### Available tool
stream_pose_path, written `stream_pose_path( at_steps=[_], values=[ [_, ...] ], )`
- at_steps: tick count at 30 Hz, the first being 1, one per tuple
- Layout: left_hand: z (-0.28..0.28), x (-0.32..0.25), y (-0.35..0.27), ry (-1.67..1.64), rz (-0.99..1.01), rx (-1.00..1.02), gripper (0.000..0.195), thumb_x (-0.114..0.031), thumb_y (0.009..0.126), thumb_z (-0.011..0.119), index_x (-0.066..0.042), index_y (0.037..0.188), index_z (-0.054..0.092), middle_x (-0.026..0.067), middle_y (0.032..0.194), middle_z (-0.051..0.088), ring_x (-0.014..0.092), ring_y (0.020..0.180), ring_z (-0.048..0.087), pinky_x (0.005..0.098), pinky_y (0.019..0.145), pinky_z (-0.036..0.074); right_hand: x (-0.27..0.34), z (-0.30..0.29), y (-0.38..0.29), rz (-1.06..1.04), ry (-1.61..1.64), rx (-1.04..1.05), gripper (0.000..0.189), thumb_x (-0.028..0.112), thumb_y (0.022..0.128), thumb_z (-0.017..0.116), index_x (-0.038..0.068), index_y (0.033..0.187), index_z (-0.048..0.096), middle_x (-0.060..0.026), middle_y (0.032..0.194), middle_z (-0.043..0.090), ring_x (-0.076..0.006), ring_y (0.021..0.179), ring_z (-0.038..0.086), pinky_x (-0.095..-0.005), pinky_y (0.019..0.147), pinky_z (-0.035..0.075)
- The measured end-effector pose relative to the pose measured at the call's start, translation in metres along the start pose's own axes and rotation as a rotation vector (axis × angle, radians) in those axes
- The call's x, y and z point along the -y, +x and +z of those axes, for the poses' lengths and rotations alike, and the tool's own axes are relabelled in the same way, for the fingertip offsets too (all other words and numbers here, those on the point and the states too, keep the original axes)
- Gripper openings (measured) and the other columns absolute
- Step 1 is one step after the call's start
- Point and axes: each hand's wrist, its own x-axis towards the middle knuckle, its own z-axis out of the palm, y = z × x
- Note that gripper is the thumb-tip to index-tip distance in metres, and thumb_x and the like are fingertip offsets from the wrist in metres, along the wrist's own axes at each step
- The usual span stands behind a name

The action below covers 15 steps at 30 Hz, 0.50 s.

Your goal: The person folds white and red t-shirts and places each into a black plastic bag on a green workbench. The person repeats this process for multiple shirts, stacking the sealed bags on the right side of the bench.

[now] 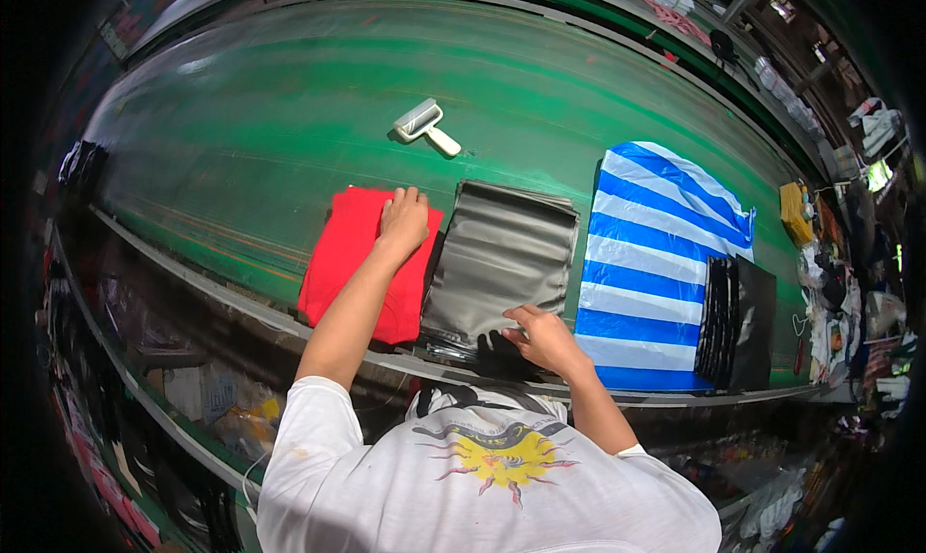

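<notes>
My left hand (405, 222) lies on the upper right part of a flat red stack (354, 263), fabric or plastic. Its fingers point away from me, and whether they grip the top layer cannot be told. Beside it is a stack of black plastic sheets or bags (506, 249) with several layers showing at its edges. Over the near right corner of that stack is my right hand (539, 336), thumb and fingers apart, holding nothing. Its dark shadow falls on the black plastic.
A white-handled roller (428, 127) lies on the green table (275, 119) beyond the stacks. To the right is a blue-and-white striped plastic bag (640, 292), with folded black plastic (718, 321) overlapping its near right part. A yellow block (796, 213) sits by the right end.
</notes>
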Motion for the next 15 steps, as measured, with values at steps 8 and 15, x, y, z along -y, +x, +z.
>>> stream_pose_path(
  at_steps=[8,15],
  values=[
    [-0.048,0.005,0.018,-0.205,0.264,0.124,0.028,-0.006,0.087,0.069,-0.009,0.115,0.068,0.0144,0.115,0.065,0.039,0.115,0.058,0.0493,0.095,0.047,-0.024,0.022,0.047,0.100,0.405,0.033,0.047,0.018,0.092,0.077,-0.001,0.133,0.063,-0.0191,0.122,0.071,-0.0322,0.107,0.072,-0.0425,0.095,0.057],
    [-0.074,-0.038,0.043,-0.687,0.467,0.124,0.019,-0.012,0.094,0.067,-0.005,0.112,0.065,0.0168,0.107,0.068,0.039,0.109,0.062,0.0486,0.097,0.046,0.033,0.095,0.104,0.072,1.574,-0.024,0.071,-0.002,0.084,0.080,0.003,0.147,0.047,-0.0102,0.133,0.066,-0.0225,0.122,0.063,-0.0393,0.107,0.051]
  ],
)
